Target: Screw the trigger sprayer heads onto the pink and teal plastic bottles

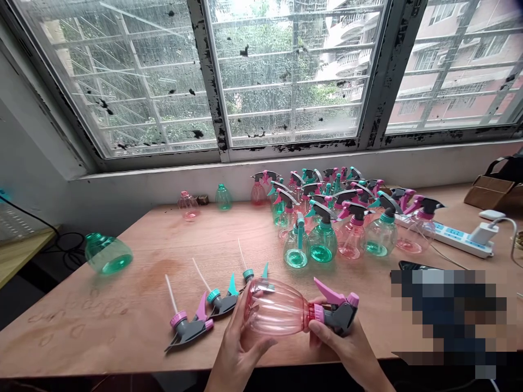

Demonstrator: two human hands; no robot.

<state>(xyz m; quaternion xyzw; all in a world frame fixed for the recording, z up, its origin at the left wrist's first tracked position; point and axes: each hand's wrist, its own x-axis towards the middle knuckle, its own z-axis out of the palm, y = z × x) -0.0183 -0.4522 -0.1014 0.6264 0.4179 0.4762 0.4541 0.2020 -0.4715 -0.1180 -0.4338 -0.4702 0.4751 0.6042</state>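
A clear pink spray bottle [278, 307] lies sideways in the air above the table's front edge, its base to the left. My left hand [241, 343] wraps round the bottle's base end. My right hand [341, 340] has its fingers closed at the neck, on the pink collar of the grey and pink spray head [341, 313]. The head sits on the bottle's mouth; whether it is tight I cannot tell. Left of my hands lie loose spray heads with dip tubes: a pink one [190, 329], a teal one [223, 302] and another teal one [248, 274], partly hidden behind the bottle.
Several bottles with spray heads [322, 242] stand crowded at the back right. Headless bottles are a green one [108, 256] at the left edge, a pink one [188, 207] and a green one [223, 197] by the wall. A power strip [461, 238] lies right, near a brown bag [492, 190].
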